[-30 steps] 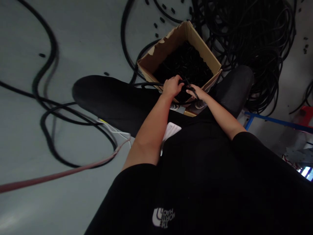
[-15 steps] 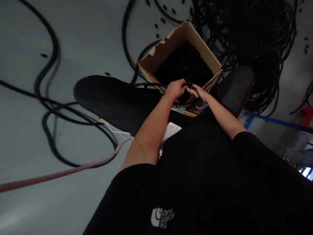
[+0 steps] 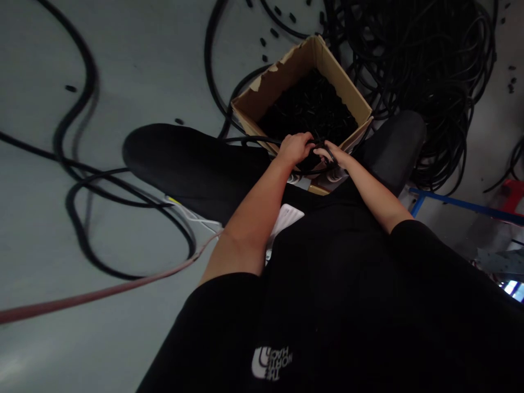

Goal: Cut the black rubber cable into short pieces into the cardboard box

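Above the near edge of an open cardboard box (image 3: 343, 70) my two bare hands are close together. Fingers of my left hand (image 3: 295, 148) are closed round a black cable (image 3: 257, 140) that runs in from the left across my leg. Just to its right, my right hand (image 3: 333, 155) has its fingers bent round a small loop of black cable. The fingertips nearly meet, and the detail between them is too dark to make out. Many small black pieces (image 3: 311, 106) lie inside the box.
A big tangle of black cable (image 3: 429, 71) lies at the upper right. More cable (image 3: 88, 71) loops over the grey floor at left, near a reddish hose (image 3: 102, 291). Blue frame (image 3: 466, 202) stands at right. Small black pieces (image 3: 274, 33) dot the floor.
My hands stay nearly in place, with the right fingers shifted slightly on the cable loop. The loose cable on the floor at left has shifted slightly left in the view.
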{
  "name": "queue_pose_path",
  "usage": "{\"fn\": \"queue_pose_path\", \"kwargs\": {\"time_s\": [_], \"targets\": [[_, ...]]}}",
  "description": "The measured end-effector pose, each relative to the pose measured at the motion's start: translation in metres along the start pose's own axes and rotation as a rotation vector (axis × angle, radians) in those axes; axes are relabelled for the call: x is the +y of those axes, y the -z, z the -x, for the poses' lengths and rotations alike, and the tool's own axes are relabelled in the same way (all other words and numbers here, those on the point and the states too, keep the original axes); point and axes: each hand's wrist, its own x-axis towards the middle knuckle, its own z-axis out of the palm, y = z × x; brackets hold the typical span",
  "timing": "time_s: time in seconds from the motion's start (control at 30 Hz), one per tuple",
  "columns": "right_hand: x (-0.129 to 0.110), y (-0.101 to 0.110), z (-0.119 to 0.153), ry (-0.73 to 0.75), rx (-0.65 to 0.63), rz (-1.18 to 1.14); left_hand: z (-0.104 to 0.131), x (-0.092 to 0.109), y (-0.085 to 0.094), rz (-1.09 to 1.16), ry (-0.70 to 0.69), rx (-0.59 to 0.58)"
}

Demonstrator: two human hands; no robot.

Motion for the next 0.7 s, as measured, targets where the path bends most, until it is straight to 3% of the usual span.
{"fn": "queue_pose_path", "kwargs": {"time_s": [0.13,0.47,0.7], "targets": [[-0.0005,-0.0003,0.0005,-0.058,0.052,0.006,0.0017,0.0028,-0.0021,-0.042,0.020,0.012],[-0.0027,0.0020,0.0053,-0.057,0.024,0.026,0.0005,0.0060,-0.0036,-0.074,0.053,-0.007],[0.0006,-0.0012,0.0010,-0.067,0.105,0.013,0.0008,0.0023,-0.0026,-0.049,-0.013,-0.006]]}}
